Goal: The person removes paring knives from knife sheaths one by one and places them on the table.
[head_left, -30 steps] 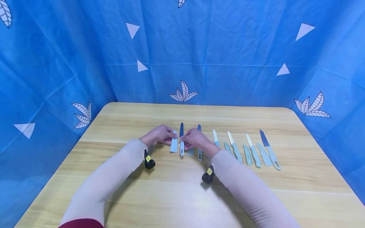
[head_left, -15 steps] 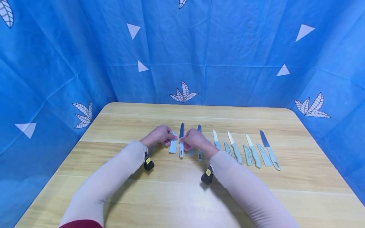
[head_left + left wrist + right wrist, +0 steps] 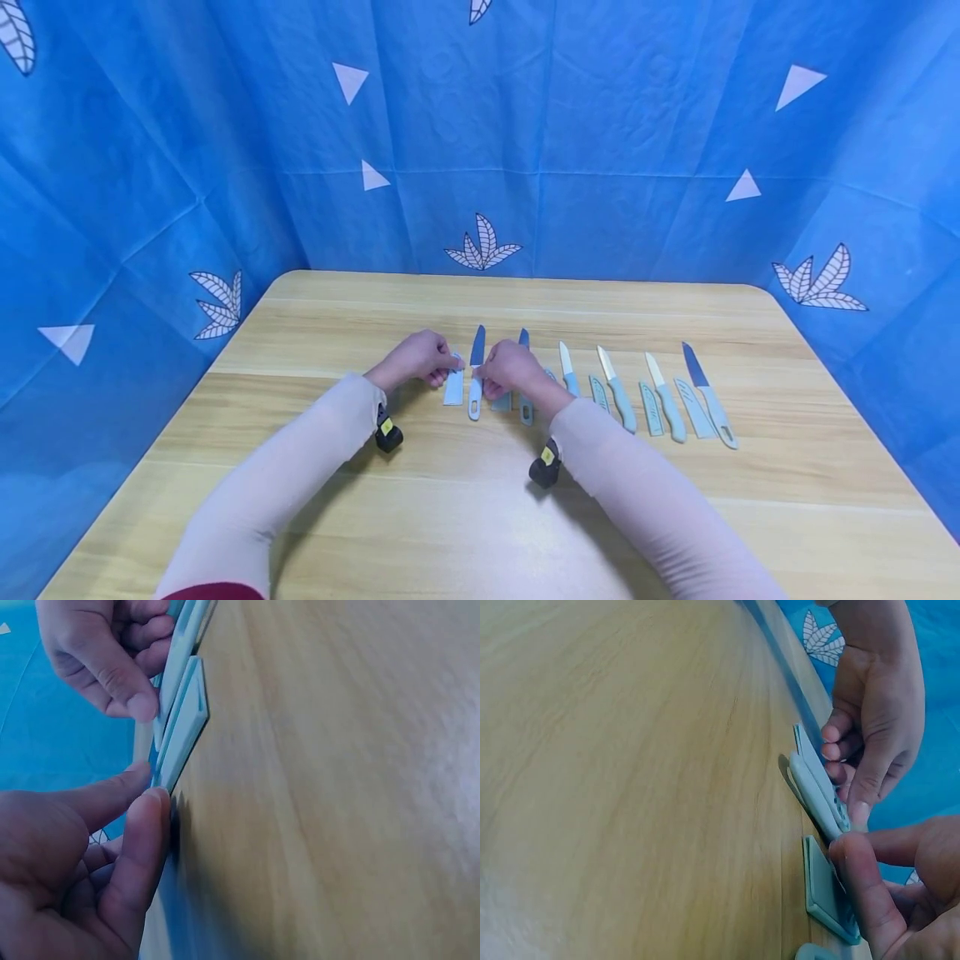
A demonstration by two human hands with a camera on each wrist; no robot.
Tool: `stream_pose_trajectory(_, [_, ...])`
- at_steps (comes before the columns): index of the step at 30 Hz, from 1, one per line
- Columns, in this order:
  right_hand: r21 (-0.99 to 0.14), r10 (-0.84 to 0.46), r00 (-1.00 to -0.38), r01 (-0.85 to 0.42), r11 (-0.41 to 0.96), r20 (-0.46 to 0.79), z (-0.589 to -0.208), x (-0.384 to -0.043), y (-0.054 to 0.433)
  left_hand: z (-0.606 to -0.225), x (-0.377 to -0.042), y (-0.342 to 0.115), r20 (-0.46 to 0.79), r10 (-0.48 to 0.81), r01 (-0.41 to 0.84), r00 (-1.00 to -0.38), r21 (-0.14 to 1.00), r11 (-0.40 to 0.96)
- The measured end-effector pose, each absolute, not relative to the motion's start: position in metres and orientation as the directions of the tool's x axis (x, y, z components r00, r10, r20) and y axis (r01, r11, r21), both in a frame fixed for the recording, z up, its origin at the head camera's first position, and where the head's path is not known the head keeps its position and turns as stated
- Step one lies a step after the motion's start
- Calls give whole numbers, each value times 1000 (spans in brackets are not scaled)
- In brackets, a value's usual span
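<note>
In the head view my left hand (image 3: 420, 360) pinches the top end of a light blue blade cover (image 3: 453, 392) between thumb and fingers. Just to its right, my right hand (image 3: 513, 367) pinches a knife (image 3: 477, 346) where its dark blue blade meets the pale handle. The blade points to the back of the table, and a hole shows at the handle's end. From the left wrist, the cover (image 3: 184, 739) stands out of the thumb and fingertip, close to the knife's handle (image 3: 180, 664). The right wrist view shows that handle (image 3: 814, 791) slanting over the wood.
Right of the hands runs a row of knives with covers beside them: a dark-bladed knife (image 3: 527, 408) partly behind my right hand, several white-bladed ones such as this paring knife (image 3: 617, 392), and a larger dark-bladed knife (image 3: 708, 396). Blue patterned cloth (image 3: 480, 125) hangs behind the table (image 3: 465, 517).
The cover in my left hand has shifted slightly left and toward the front. The knife has come slightly forward, and its handle now lies flatter, with its hole showing more clearly.
</note>
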State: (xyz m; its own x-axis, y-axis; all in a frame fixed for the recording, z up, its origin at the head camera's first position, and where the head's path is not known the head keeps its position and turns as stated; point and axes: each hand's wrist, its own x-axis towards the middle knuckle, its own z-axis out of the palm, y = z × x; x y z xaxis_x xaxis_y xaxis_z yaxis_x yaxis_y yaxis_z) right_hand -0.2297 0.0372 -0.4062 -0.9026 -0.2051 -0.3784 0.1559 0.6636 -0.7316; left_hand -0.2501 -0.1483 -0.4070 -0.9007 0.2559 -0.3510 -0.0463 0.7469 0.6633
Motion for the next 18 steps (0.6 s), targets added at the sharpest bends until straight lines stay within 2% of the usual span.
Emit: stream_pose_trajectory(18, [-815, -289, -887, 150, 559, -361, -399, -225, 55, -400, -241, -159, -391, 329, -108, -860, 768, 631])
